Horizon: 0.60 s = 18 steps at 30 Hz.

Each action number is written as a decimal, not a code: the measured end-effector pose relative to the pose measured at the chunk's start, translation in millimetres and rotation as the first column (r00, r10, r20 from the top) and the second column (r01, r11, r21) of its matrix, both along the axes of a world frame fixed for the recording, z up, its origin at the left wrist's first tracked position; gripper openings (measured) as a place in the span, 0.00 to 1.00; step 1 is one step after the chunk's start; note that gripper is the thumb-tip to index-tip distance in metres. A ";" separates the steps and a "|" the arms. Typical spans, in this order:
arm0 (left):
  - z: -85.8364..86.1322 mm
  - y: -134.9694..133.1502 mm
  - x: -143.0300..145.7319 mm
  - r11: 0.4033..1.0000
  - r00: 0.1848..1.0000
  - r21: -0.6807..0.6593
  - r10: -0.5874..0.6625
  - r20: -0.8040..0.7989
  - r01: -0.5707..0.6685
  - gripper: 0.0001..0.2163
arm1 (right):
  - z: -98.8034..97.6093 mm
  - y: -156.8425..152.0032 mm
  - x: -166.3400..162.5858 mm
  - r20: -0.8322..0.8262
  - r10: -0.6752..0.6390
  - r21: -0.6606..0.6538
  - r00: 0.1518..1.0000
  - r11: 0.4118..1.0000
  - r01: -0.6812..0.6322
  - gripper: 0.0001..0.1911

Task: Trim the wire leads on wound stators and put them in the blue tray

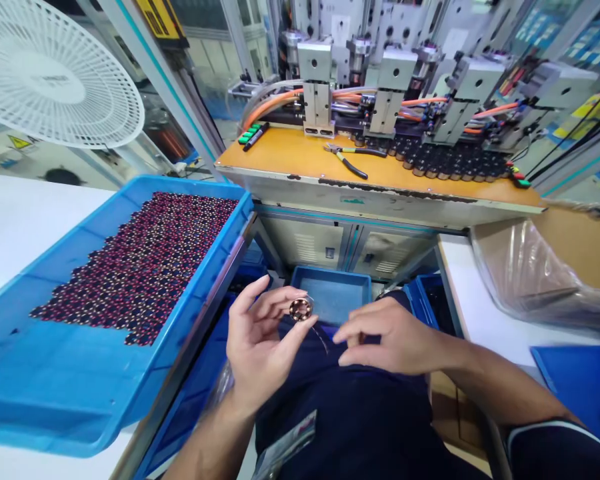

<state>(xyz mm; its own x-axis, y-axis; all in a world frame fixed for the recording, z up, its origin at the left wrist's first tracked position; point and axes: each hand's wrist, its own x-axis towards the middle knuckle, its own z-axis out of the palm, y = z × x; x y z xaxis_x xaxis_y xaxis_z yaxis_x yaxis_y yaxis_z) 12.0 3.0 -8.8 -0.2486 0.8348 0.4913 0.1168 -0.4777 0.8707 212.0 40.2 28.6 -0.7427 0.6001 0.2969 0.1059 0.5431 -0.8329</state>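
Note:
My left hand (265, 340) pinches a small ring-shaped stator (301, 309) with copper windings between thumb and fingertips, in front of my body. Thin wire leads (323, 337) trail from the ring down to the right. To the right of them is my right hand (380, 333), its fingers loosely curled and the thumb apart from the index finger. Nothing shows between those fingertips. At the left, a large blue tray (55, 380) bears many similar small dark parts (150, 257) with red and copper spots, packed in rows.
A machine (390, 87) rises over an orange worktop (290, 150) holding pliers (355, 159), marker pens (253, 135) and dark cylindrical parts (445, 160). A blue bin (333, 277) sits beyond my hands. A white fan (55, 77) stands upper left; clear plastic (525, 273) lies right.

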 end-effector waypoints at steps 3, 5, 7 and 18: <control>-2.3 -1.0 5.7 0.999 0.998 0.037 -0.029 -0.052 0.031 0.33 | 2.1 5.8 -9.8 -0.125 -0.180 -0.310 0.976 0.941 0.134 0.16; -2.9 -2.1 8.6 0.997 0.997 0.059 -0.051 -0.065 0.055 0.33 | -1.4 5.9 -20.1 -0.176 -0.264 -0.491 0.948 0.858 0.148 0.17; -2.1 -3.1 9.6 0.996 0.997 0.071 -0.055 -0.060 0.059 0.34 | -10.0 1.3 -29.2 -0.222 -0.326 -0.621 0.919 0.774 0.124 0.19; -2.9 -9.7 6.2 0.978 0.978 0.016 -0.207 0.012 0.206 0.36 | -14.9 -9.1 -24.4 -0.223 -0.350 -0.625 0.910 0.768 0.142 0.17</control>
<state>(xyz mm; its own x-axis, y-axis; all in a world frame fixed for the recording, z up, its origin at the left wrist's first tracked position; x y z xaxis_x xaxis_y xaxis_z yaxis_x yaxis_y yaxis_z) 18.2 -6.8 -11.7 -0.0786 0.8615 0.5017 0.0021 -0.5031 0.8642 187.6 31.1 13.6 -0.4751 0.8798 0.0131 -0.1514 -0.0671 -0.9862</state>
